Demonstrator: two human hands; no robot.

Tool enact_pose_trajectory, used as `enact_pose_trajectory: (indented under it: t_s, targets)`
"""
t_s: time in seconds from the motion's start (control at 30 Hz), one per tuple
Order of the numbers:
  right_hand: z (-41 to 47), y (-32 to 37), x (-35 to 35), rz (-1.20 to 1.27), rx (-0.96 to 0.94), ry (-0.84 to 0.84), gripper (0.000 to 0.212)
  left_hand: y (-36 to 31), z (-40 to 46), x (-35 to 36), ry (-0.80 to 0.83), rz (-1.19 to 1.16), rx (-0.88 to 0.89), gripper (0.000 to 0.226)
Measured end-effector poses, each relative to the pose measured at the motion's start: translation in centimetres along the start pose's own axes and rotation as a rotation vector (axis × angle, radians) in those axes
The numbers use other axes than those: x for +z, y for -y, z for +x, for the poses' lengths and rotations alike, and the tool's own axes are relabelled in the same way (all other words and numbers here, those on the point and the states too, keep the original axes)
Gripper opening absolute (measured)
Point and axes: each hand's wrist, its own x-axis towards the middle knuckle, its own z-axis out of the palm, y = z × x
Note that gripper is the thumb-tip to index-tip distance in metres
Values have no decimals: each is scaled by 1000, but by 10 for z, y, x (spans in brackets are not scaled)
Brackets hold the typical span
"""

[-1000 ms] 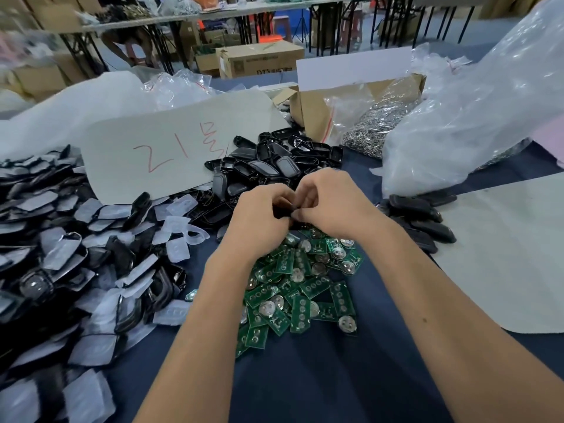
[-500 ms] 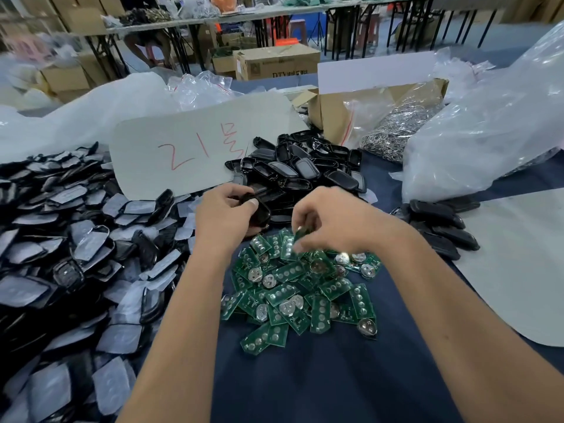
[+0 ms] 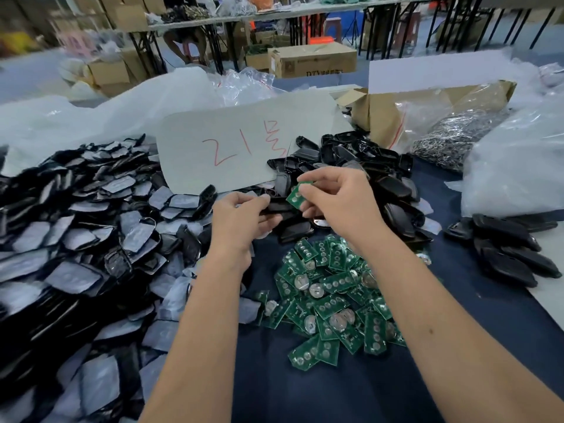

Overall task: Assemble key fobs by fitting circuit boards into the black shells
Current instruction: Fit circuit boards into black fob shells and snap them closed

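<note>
1. Green circuit board [image 3: 296, 195] pinched by right hand [image 3: 337, 203] fingertips, long axis tilted, just right of and above shell.
2. Black shell [image 3: 279, 207] gripped in left hand [image 3: 241, 216], held level, facing the board.
3. Board pile [image 3: 331, 296] lies below both hands.

- Two hands [image 3: 244, 218] in view.
- One green circuit board [image 3: 295, 195] lifted clear; dozens more in one loose pile [image 3: 329, 303], too many to count.
- Three heaps of black shells [image 3: 393, 193]: far too many to count.
- One white sheet [image 3: 238, 148] with red marks.
- One bag of metal rings [image 3: 451, 138].
</note>
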Motion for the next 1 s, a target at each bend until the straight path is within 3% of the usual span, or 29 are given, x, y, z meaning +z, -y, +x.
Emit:
enact_pose_trajectory:
  t_s: [0.5, 1.0]
  targets:
    - [-7, -15, 9, 85, -55, -110, 17, 12, 0, 12, 44, 1, 28, 16]
    - [-12, -17, 13, -182, -75, -157, 15, 11, -1, 12, 76, -40, 59, 23]
